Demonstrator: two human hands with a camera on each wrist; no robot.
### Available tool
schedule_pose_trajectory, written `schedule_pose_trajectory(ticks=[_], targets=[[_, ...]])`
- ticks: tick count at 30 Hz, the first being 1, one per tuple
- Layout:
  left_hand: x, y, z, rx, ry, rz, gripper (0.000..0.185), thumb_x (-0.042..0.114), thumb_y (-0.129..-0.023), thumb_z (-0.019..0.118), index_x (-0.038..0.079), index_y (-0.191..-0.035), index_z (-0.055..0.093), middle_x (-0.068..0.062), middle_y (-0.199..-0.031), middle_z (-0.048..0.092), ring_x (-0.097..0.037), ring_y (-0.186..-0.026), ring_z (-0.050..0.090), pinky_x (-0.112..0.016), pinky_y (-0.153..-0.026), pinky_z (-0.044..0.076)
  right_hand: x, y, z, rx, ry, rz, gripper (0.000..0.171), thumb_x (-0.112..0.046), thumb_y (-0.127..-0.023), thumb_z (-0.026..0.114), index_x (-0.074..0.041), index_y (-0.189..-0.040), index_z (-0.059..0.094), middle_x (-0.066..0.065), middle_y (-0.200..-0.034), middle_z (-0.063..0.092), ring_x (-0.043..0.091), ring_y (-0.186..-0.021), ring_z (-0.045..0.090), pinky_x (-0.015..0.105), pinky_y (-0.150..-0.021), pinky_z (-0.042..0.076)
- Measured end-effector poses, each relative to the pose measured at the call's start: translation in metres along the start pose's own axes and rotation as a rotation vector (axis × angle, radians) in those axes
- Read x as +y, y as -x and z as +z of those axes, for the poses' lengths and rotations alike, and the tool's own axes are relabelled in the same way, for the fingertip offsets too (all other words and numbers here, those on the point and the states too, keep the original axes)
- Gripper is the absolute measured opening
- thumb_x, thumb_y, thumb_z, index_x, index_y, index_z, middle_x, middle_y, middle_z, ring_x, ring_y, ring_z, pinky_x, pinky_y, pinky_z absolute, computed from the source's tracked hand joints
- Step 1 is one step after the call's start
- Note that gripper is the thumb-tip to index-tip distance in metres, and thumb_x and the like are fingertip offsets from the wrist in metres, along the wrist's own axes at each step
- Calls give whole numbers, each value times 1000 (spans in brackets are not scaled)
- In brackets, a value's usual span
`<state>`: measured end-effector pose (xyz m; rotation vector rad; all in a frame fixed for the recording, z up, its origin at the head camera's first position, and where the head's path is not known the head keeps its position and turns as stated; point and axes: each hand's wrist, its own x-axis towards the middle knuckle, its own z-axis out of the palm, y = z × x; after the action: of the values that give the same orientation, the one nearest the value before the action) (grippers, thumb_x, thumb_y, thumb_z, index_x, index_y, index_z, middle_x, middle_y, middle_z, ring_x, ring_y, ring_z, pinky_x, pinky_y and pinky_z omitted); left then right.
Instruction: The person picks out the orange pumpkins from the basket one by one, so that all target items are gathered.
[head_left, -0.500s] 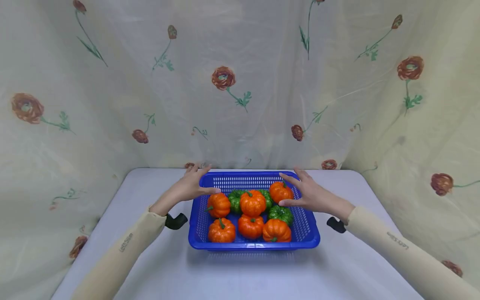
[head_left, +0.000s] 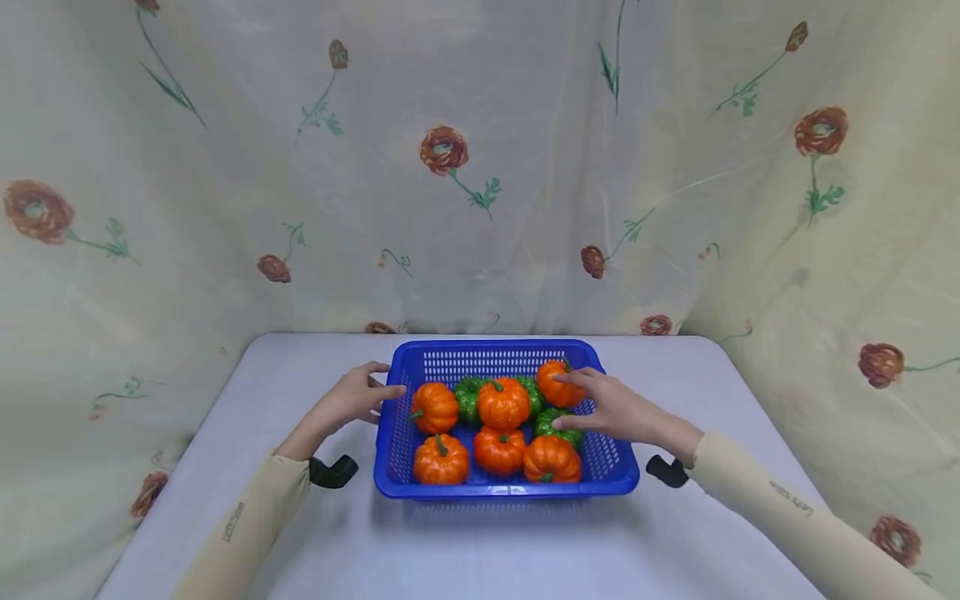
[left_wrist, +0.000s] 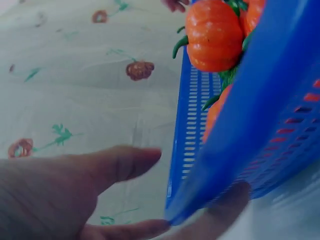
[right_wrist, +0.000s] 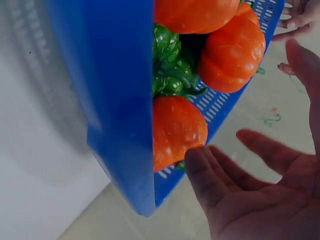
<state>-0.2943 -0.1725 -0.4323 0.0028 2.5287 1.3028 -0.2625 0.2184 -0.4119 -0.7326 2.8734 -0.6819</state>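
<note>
A blue plastic basket [head_left: 517, 491] with slotted walls holds several small orange and green pumpkins. My left hand [head_left: 351, 404] is at the basket's left wall, thumb over the rim and fingers along the outside, relaxed and apart; in the left wrist view a fingertip overlaps the wall. Over the right side reaches my right hand [head_left: 618, 408], thumb and fingers spread. Its fingertips are right at the back-right orange pumpkin [right_wrist: 177, 130], with a green pumpkin [head_left: 561, 423] just below. A middle orange pumpkin [head_left: 503, 403] sits higher than those around it.
The basket stands on a white-covered table [head_left: 480, 554]. Behind and beside it hangs a pale curtain [head_left: 517, 250] with printed red flowers. Black wrist mounts [head_left: 333, 472] stick out from under both sleeves.
My left hand has moved left and slightly down, from over the basket's back-left corner to its left rim. My right hand has shifted a little lower and closer to the back-right pumpkin.
</note>
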Motion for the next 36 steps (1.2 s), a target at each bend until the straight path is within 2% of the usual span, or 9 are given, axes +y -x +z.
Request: schedule_pose_trajectory(ticks=[5,10,13,17,21,25,36], targets=[[-17,-5,1,18,150,-25,55,22,-86,61,6,-133,36,-21,-109,58,-23,-77,64,-36,-62,56,-6,-6,2,-6,-37,-7,73,-51,-75,67,-9,-131,46,16,-127,48,31,-109,52,49,-88,47],[-34,-14,0,-59,380,-79,54,22,-85,62,10,-132,38,-17,-107,58,-24,-81,62,-38,-69,56,-12,-13,4,-6,-114,17,74,-51,-73,68,-5,-128,48,13,-122,54,27,-108,53,44,-89,48],[-44,-18,-2,-141,534,-97,51,18,-86,61,8,-130,39,-16,-111,56,-24,-87,60,-40,-77,54,-14,-17,7,-14,-152,44,77,-53,-72,68,-3,-127,48,13,-121,55,27,-109,53,44,-90,47],[-57,-22,-5,-284,731,-87,48,11,-88,57,1,-130,37,-14,-115,55,-22,-93,59,-41,-87,49,-16,-23,11,-27,-188,61,76,-52,-72,69,-3,-126,49,13,-121,55,27,-109,53,44,-91,46],[-67,-20,-6,-411,880,-50,50,9,-91,52,-2,-135,30,-15,-117,54,-21,-94,60,-39,-88,48,-20,-31,14,-48,-197,86,71,-46,-73,71,-2,-125,50,13,-120,56,27,-108,53,43,-91,47],[-69,-20,-6,-457,928,-30,49,8,-92,50,-4,-134,28,-14,-113,56,-21,-92,62,-38,-85,50,-25,-39,16,-69,-228,105,68,-39,-74,73,0,-125,49,15,-120,55,28,-108,53,42,-93,45],[-62,-20,-7,-439,873,-53,50,11,-90,55,-4,-132,31,-12,-110,57,-20,-93,62,-39,-91,46,-31,-54,29,-80,-348,184,76,-33,-72,75,3,-130,42,18,-129,49,30,-114,50,42,-96,42]])
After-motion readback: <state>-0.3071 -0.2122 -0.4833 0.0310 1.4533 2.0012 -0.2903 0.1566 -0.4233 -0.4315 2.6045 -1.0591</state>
